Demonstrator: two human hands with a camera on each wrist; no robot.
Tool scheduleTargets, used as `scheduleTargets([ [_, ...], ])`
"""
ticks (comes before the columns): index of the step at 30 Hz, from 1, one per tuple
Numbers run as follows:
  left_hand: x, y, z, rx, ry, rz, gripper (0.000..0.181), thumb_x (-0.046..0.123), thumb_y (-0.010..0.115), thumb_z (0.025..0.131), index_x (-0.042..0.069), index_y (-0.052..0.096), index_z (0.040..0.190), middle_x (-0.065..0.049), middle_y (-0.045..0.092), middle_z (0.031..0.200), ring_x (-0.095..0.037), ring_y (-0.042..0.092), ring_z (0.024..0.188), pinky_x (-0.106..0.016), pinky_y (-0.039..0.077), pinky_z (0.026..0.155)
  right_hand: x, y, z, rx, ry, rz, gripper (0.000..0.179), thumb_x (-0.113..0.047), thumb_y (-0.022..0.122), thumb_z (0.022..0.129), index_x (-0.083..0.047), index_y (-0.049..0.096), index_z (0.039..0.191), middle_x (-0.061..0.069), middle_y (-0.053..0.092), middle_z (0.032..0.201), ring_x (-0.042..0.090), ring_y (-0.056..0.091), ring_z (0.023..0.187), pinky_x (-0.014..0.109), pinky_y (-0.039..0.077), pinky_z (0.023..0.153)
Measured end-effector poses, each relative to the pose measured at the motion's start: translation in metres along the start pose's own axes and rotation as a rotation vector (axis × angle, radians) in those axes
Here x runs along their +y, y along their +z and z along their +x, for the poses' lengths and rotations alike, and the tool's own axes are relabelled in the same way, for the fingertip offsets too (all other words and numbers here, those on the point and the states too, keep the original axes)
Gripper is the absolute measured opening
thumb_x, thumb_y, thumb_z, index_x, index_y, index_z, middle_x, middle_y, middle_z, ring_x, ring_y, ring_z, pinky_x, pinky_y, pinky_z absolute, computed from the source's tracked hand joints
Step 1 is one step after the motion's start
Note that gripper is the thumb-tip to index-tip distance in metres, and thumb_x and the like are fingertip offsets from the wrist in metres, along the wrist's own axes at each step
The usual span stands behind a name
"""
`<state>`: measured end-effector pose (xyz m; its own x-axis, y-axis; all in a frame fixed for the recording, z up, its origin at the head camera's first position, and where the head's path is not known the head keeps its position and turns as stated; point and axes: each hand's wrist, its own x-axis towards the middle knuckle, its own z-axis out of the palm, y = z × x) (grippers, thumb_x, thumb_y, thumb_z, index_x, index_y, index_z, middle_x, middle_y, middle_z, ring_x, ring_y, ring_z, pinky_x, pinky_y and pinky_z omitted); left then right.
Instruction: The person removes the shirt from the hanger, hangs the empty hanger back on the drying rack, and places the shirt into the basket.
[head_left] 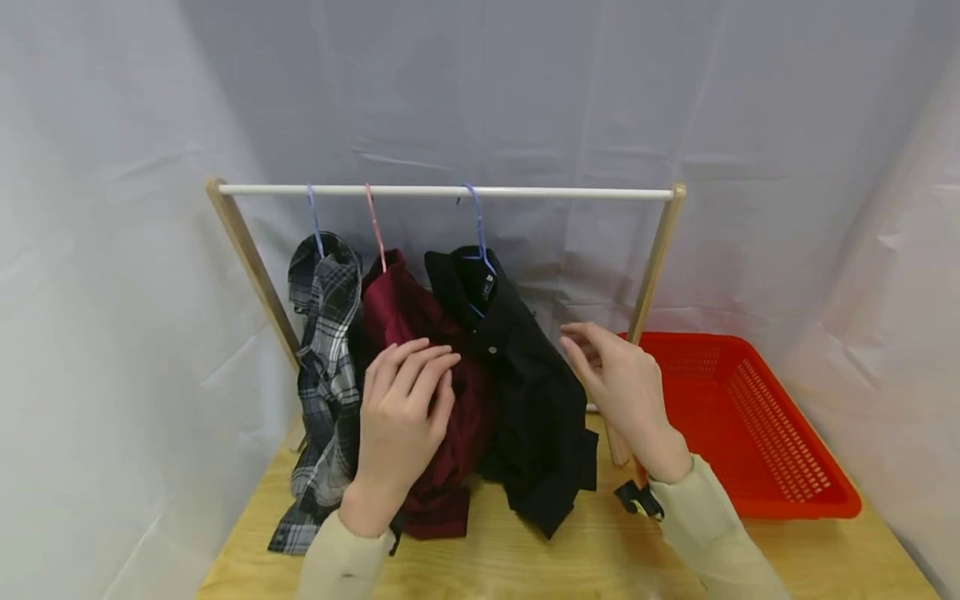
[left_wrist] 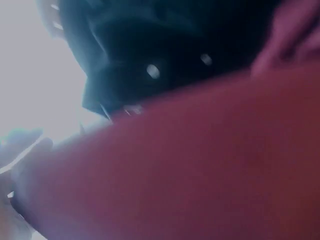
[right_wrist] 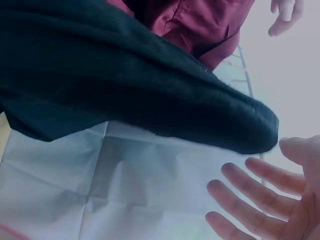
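Evidently our left grip [head_left: 401, 408] and right grip [head_left: 624, 383] were relaxed, empty; we judged black shirt [head_left: 528, 387] soft, light, best held by hanger [head_left: 479, 221].

left shirt [head_left: 324, 417]: grey-black plaid | middle shirt [head_left: 467, 417]: burgundy | right shirt [head_left: 536, 392]: black | basket [head_left: 705, 433]: red

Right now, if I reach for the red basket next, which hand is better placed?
Probably your right hand: it is nearer to the red basket, and its fingers look spread and empty. Your left hand is farther away, in front of the maroon garment.
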<state>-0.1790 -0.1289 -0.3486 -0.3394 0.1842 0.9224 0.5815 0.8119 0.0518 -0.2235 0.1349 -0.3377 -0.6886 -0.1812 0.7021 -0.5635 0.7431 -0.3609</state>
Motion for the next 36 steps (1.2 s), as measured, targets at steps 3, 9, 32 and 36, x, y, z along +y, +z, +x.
scheduleTargets([
  [3,-0.011,-0.001,-0.004,0.005,-0.028,0.021,0.023,0.015,0.060,0.098,0.004,0.074,0.113,-0.011,0.071,0.121,-0.032,0.059,0.121,-0.056,0.036,0.110,-0.005,0.004,0.008,-0.019,-0.018,0.016,0.026,-0.029,0.070,0.097,-0.013,0.072,0.117,0.004,0.076,0.096,0.018,0.070,0.073,0.036,0.057,0.064],
  [9,-0.020,-0.002,-0.015,-0.068,-0.068,0.053,0.031,0.020,0.062,0.098,0.006,0.070,0.125,-0.011,0.064,0.135,-0.033,0.052,0.133,-0.060,0.023,0.118,-0.013,0.015,0.020,-0.063,-0.024,0.030,0.027,-0.029,0.071,0.097,-0.013,0.072,0.118,0.004,0.076,0.097,0.018,0.072,0.076,0.036,0.057,0.062],
  [32,-0.020,-0.002,-0.022,-0.070,-0.081,0.075,0.035,0.030,0.053,0.103,0.006,0.071,0.121,-0.013,0.064,0.134,-0.033,0.052,0.132,-0.065,0.016,0.118,-0.018,0.033,0.039,-0.041,0.004,-0.103,0.016,-0.018,0.070,0.097,-0.006,0.066,0.107,0.010,0.070,0.081,0.023,0.054,0.054,0.033,0.043,0.046],
  [36,-0.020,-0.002,-0.023,-0.069,-0.084,0.071,0.035,0.031,0.051,0.104,0.006,0.071,0.121,-0.012,0.065,0.134,-0.033,0.052,0.132,-0.065,0.015,0.118,-0.013,0.033,0.039,-0.019,0.013,-0.113,0.016,-0.017,0.066,0.099,-0.004,0.063,0.109,0.012,0.068,0.080,0.024,0.052,0.053,0.034,0.044,0.046],
])
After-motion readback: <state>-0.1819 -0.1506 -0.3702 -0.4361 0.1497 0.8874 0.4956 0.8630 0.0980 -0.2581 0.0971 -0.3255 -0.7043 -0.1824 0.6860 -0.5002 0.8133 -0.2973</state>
